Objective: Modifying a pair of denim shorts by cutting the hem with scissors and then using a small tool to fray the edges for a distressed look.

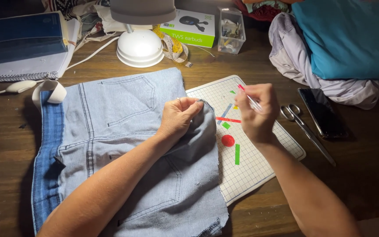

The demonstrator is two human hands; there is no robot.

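Table: dark wooden tabletop (365, 175), lit from above and crowded along its far edge.
Denim: pale blue jeans piece (123, 145) spread flat over the middle of the table, back pockets facing up, a darker blue band down its left side and a frayed edge at the near right corner.
Fabric heap: teal cloth (352, 39) piled on pale grey cloth (294, 57) at the far right corner.
Notebook: dark blue book on a spiral pad (23, 44) at the far left.
Mat: white gridded cutting mat (251, 166) just right of the denim, partly under it, with red, green and blue marks.
Lamp: white round lamp base (140, 48) beyond the denim, a yellow tape measure (174, 48) curled beside it.
Box: white and green carton (189, 28) behind the tape.
Phone: black phone (323, 112) right of the mat.
Scissors: metal scissors (305, 129) between mat and phone.
Left hand: left hand (178, 118) clenched on the denim's right edge, pinching a raised fold.
Right hand: right hand (257, 112) over the mat, just beside the fold, fingers closed around a thin red-tipped tool (247, 95).
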